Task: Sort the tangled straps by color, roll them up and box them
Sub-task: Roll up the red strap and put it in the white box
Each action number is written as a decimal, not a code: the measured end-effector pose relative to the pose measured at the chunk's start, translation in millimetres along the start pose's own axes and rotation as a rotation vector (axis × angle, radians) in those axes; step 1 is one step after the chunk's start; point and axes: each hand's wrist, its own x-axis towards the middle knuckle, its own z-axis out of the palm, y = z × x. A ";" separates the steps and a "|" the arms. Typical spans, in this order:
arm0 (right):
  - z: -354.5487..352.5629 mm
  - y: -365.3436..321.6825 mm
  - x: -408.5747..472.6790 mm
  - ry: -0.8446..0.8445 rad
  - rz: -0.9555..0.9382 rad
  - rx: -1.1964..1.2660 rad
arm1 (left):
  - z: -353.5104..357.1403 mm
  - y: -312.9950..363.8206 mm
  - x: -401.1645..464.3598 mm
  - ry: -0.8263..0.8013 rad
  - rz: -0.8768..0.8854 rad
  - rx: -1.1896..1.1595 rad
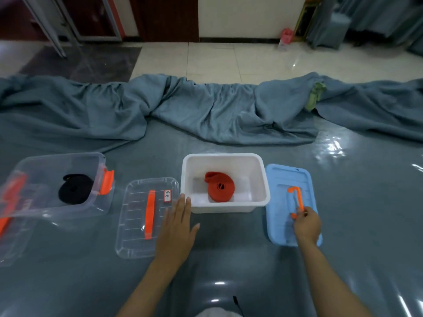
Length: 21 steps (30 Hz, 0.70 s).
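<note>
Two boxes, lids off. White box (pixel 225 202) holds the rolled red strap (pixel 219 186). Left of the white box: clear lid (pixel 146 217), then clear box (pixel 57 186) with the rolled black strap (pixel 75 189) inside. Right of the white box: blue lid (pixel 290 202). Right hand (pixel 306 225) fingers curled round the lid's orange handle (pixel 296 200). Left hand (pixel 178 227) flat, fingers straight, holding nothing, fingertips near the white box's left corner.

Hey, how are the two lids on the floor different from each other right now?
The clear lid is see-through with a flat orange handle and a small label; the blue lid is opaque with a raised orange handle. The right hand grips the blue lid's handle, while the left hand lies open beside the clear lid. Both lie off their boxes.
</note>
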 end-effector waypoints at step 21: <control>59.7 -151.6 -44.4 -0.288 -0.950 -0.080 | -16.1 6.1 72.3 0.109 -0.200 -0.684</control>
